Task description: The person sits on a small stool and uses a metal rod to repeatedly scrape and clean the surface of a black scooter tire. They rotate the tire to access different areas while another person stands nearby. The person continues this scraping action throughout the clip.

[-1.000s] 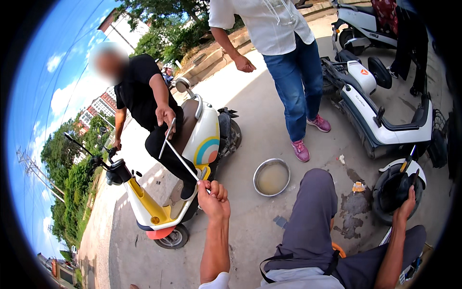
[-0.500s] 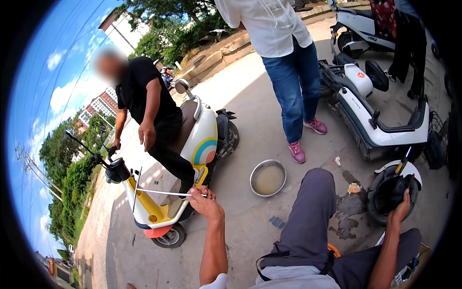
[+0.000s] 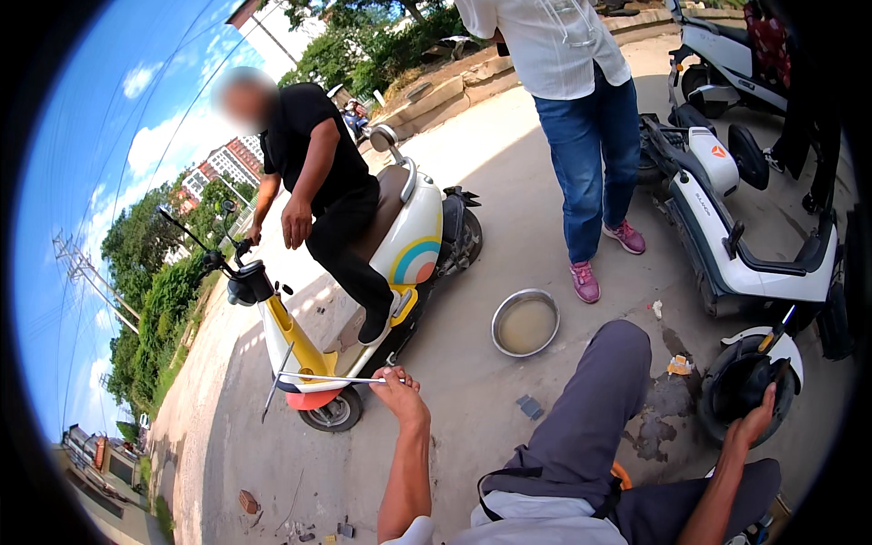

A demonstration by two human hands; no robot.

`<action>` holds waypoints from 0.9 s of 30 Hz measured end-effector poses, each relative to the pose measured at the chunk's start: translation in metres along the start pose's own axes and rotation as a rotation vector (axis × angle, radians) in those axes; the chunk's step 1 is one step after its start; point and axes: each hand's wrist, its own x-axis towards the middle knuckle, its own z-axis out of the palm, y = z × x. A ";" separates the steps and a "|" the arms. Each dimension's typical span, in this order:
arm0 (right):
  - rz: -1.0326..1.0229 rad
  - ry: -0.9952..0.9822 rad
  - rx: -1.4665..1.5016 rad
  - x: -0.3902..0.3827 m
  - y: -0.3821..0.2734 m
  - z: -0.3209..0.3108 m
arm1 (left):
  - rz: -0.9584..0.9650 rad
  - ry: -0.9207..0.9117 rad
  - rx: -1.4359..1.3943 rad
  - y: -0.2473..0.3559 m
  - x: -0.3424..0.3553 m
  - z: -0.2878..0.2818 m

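Roadside concrete: left hand (image 3: 400, 389) grips a rod (image 3: 329, 378), right hand (image 3: 756, 422) clasps a tyre (image 3: 743, 392); the rod could strike the nearby scooter (image 3: 363, 300).

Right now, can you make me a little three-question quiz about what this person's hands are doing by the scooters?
1. True or false: the left hand holds a thin metal rod.
2. What does the right hand rest on? A) the metal bowl B) the black tyre of the white scooter lying on its side C) a shoe
3. Fill in: the round metal bowl on the ground holds murky ____.

Key: 1 true; 2 B, the tyre; 3 water.
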 end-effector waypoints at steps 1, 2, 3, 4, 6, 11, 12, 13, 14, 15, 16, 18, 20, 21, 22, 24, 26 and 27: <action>-0.005 0.003 -0.011 0.000 -0.002 0.001 | -0.042 0.013 0.053 -0.005 -0.001 -0.013; -0.008 0.008 -0.025 0.000 -0.002 0.002 | -0.033 0.036 0.055 -0.010 -0.003 -0.029; -0.031 0.040 -0.049 -0.002 0.000 0.006 | -0.072 0.091 0.107 -0.013 -0.005 -0.046; -0.024 0.024 -0.052 -0.002 0.000 0.009 | -0.116 0.140 0.155 -0.018 -0.007 -0.062; -0.109 0.089 -0.163 0.001 0.004 0.014 | -0.121 0.173 0.207 -0.023 -0.015 -0.095; -0.132 -0.026 -0.173 0.021 0.014 0.009 | -0.210 0.296 0.325 -0.034 -0.036 -0.144; -0.199 -0.035 -0.228 0.032 0.022 0.004 | -0.208 0.301 0.328 -0.037 -0.039 -0.150; -0.265 -0.046 -0.282 0.034 0.024 0.005 | -0.192 0.339 0.368 -0.039 -0.041 -0.157; -0.260 -0.049 -0.283 0.034 0.024 0.005 | -0.176 0.376 0.407 -0.042 -0.044 -0.163; -0.247 -0.022 -0.289 0.034 0.024 0.005 | -0.174 0.379 0.409 -0.045 -0.047 -0.171; -0.236 0.008 -0.291 0.034 0.023 0.007 | -0.175 0.428 0.434 -0.053 -0.049 -0.181; -0.221 -0.009 -0.299 0.034 0.021 0.007 | -0.169 0.481 0.463 -0.069 -0.049 -0.213; -0.198 -0.029 -0.316 0.034 0.022 0.005 | -0.099 0.513 0.542 -0.078 -0.051 -0.259; -0.214 -0.024 -0.295 0.037 0.021 0.004 | -0.104 0.506 0.543 -0.084 -0.058 -0.272; -0.229 -0.017 -0.273 0.040 0.020 0.004 | -0.170 0.475 0.572 -0.089 -0.064 -0.283; -0.216 0.007 -0.290 0.034 0.010 0.009 | -0.232 0.441 0.609 -0.097 -0.078 -0.309; -0.206 -0.005 -0.273 0.034 0.008 0.006 | -0.333 0.428 0.718 -0.107 -0.095 -0.340; -0.194 -0.003 -0.275 0.031 0.006 0.007 | -0.356 0.424 0.904 -0.112 -0.108 -0.356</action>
